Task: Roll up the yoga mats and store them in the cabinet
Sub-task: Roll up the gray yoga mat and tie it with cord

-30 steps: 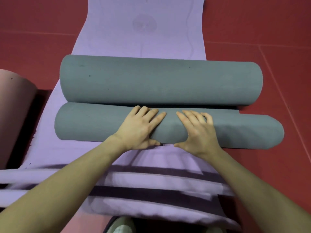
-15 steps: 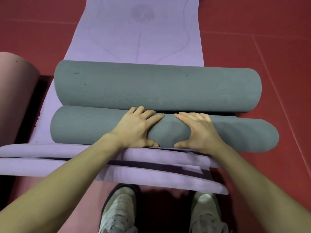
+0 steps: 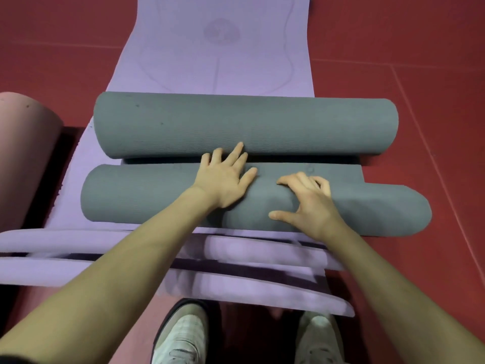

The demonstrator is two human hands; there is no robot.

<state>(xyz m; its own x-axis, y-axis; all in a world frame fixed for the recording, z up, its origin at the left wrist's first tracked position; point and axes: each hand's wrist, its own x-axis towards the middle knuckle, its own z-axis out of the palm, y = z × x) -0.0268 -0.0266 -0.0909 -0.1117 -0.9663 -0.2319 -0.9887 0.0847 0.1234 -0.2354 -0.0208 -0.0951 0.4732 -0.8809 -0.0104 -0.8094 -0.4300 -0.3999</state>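
The grey yoga mat (image 3: 236,127) is lying in two rolls on the purple yoga mat (image 3: 217,56) on the red floor (image 3: 420,48). The left hand (image 3: 223,177) is pressing flat on the near roll, fingers straight. The right hand (image 3: 309,203) is resting there, fingers bent, holding nothing

Pretty even, soft indoor light here, nothing blown out and no real glare off the matte foam. Colours look a bit muted and flat. Shadows are soft: a dark band sits in the gap between the two grey mat rolls (image 3: 246,127), and a deep one falls on the red floor (image 3: 420,48) beside the pink roll (image 3: 23,153) at the left. Wide-angle lens bends straight lines near the edges, so the forearms balloon at the bottom. The purple mat (image 3: 217,61) folds nearest the camera are smeared with blur; the shoes (image 3: 181,337) are soft too.
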